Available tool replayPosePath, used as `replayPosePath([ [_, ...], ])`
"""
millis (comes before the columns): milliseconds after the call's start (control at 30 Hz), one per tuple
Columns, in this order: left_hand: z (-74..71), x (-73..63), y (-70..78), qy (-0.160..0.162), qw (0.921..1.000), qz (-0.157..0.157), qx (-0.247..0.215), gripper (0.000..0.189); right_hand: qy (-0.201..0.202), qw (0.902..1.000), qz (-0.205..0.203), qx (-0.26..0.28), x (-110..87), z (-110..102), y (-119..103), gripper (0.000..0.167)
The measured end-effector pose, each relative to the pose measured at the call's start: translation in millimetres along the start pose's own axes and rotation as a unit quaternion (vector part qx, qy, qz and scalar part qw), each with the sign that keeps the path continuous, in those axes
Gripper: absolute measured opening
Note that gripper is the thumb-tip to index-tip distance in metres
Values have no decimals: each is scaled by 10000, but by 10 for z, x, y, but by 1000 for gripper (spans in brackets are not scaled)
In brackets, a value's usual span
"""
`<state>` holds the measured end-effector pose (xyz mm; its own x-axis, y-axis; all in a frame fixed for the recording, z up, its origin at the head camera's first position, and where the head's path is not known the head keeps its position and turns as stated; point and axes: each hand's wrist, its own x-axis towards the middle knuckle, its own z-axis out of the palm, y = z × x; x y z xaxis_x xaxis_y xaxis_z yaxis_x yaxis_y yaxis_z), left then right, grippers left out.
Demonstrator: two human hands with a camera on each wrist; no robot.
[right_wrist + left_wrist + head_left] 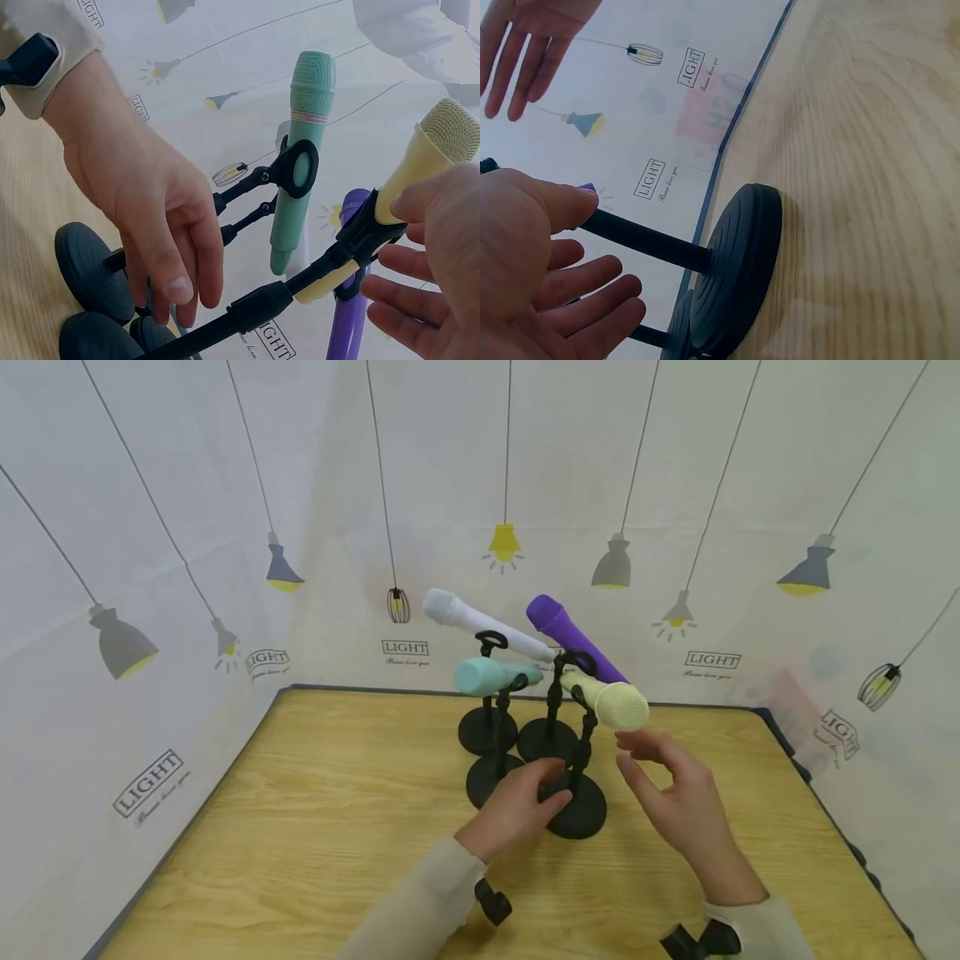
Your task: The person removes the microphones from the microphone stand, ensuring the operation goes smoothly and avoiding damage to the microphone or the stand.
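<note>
Left hand [517, 806], right hand [681, 802]: fingers parted, holding nothing.
Yellow microphone [617, 702]: long axis aslant, head toward the person's right.

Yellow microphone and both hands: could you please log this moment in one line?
yellow handheld microphone: clipped in black stand; left hand: beside stand, gripping nothing; right hand: near microphone, gripping nothing

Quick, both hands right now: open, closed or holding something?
Left hand: open, holding nothing, near a stand.
Right hand: open, holding nothing, near the yellow mic.
</note>
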<state>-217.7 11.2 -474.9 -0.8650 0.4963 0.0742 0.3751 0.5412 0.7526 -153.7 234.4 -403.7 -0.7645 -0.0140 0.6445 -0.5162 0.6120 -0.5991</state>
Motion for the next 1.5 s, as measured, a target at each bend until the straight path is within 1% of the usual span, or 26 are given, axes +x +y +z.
replayPosePath([
  [167,45,89,-23,-25,9990,-47,-451,53,91,9996,208,-183,46,3,-10,34],
  [367,106,178,-46,50,9960,-110,-888,55,85,9994,291,-179,103,-16,-53,43],
  [633,170,254,-56,344,9934,-253,-1061,44,-32,9991,433,4,124,-26,-117,44],
  [767,188,272,-51,466,9929,-285,-1056,40,-54,9989,474,5,117,-32,-127,44],
  [867,200,272,-47,560,9925,-266,-1058,36,-74,9991,416,-33,103,-38,-127,45],
  [1000,208,252,-40,565,9923,-231,-1076,29,-72,9998,201,-8,76,-48,-128,48],
  [1133,206,213,-29,472,9932,-187,-1043,28,-86,9999,61,-9,53,-70,-134,50],
  [1300,192,144,-23,350,9940,-134,-1024,26,-244,9996,-48,-113,44,-102,-142,51],
  [1400,186,97,-31,292,9940,-123,-1045,25,-343,9990,-242,-134,47,-110,-149,56],
  [1500,180,50,-40,154,9939,-80,-1087,24,-460,9978,-461,-115,54,-117,-169,63],
])
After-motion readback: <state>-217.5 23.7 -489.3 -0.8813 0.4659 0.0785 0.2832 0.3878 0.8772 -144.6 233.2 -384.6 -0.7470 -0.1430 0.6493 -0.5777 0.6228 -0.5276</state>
